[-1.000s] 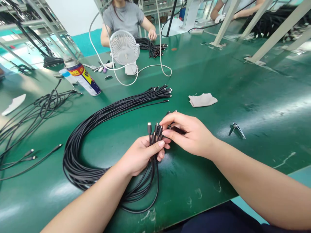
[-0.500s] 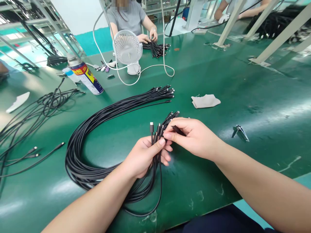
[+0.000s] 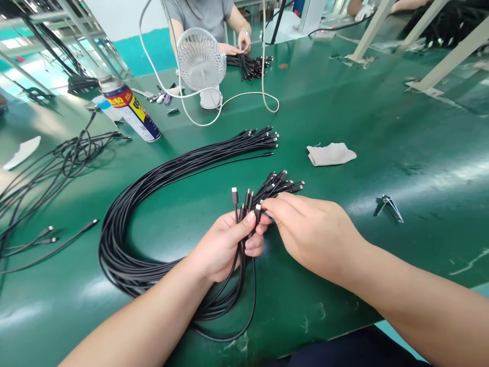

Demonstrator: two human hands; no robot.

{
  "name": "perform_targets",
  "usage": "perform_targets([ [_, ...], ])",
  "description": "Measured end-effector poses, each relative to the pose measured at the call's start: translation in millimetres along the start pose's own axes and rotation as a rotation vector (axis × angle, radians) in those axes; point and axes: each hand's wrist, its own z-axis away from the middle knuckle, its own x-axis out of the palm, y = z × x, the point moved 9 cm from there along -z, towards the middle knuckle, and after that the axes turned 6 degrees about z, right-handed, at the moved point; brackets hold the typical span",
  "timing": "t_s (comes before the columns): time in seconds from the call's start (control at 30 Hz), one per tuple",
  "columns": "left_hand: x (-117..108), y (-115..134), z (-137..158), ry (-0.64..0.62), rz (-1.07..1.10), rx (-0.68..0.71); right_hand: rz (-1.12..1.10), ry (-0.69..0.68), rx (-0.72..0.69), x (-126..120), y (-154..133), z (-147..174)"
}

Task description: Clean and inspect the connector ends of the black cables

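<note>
My left hand (image 3: 225, 244) is closed around the ends of several black USB cables (image 3: 241, 255), their connectors poking up above the thumb. One connector (image 3: 234, 197) with a pale metal tip stands apart on the left of the group. Beside these ends is my right hand (image 3: 313, 229), back turned up and fingers bent together at a connector (image 3: 258, 210) by my left thumb. What its fingertips hold is hidden. Behind my right fingers, more cable ends (image 3: 284, 184) fan out to the right. The bundle (image 3: 114, 224) curves round on the green table, its other ends (image 3: 263, 136) lying farther back.
A white fan (image 3: 201, 58) with a looping cord and a spray can (image 3: 132, 109) stand behind the bundle. Right of it lie a pale cloth piece (image 3: 331, 154) and a nail clipper (image 3: 388, 208). Loose cables (image 3: 82, 158) lie left. Across the table, a person handles cables (image 3: 248, 66).
My right hand has turned back-up and its fingers have bent in; the dark thing seen in it before is now hidden. My left hand keeps its hold. The view has shifted slightly.
</note>
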Motion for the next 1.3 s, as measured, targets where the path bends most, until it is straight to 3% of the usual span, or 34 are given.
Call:
perform_targets([
  [0.17, 2.2, 1.5, 0.0, -0.018, -0.024, 0.022, 0.065, 0.025, -0.023, -5.5, -3.8, -2.2],
  [0.7, -3.8, 4.3, -2.4, 0.090, -0.050, 0.069, 0.155, -0.011, 0.002, -1.7, -3.3, -1.3],
  [1.3, -5.3, 4.2, -3.0, 0.111, -0.093, 0.072, 0.164, -0.113, 0.000, 0.7, -1.3, 1.4],
])
